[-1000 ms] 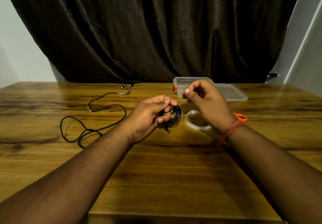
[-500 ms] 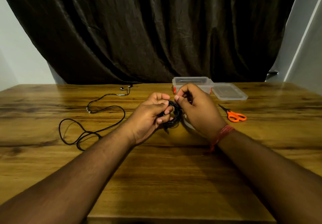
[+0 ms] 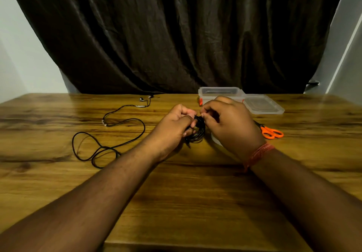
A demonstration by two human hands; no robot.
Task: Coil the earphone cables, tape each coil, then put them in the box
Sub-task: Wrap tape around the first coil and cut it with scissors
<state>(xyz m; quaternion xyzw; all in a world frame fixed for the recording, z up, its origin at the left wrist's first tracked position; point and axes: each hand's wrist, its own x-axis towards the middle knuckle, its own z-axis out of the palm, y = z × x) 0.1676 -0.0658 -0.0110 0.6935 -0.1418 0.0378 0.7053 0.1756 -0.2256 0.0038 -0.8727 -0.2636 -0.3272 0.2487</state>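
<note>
I have the black earphone coil (image 3: 198,132) held just above the table (image 3: 176,202), in front of the clear box (image 3: 221,93), with both hands closed on it. My left hand (image 3: 172,128) grips the coil's left side, fingers curled round the bunched loops, while my right hand (image 3: 229,126) pinches at the top of the coil with thumb and fingertips; whether a strip of tape sits under that pinch I cannot tell. The tape roll (image 3: 215,139) is mostly hidden behind my right hand. I judge the cable very light, thin and springy: the loops want to fan apart the moment the grip eases, so I keep hold across all the strands at one spot and wrap right beside that hold. The jacket looks smooth and may slip, so I squeeze firmly but avoid kinking it. The second earphone cable (image 3: 109,134) lies loose and uncoiled to the left, well apart, and the orange scissors (image 3: 271,132) rest at right near the lid (image 3: 263,104).
</note>
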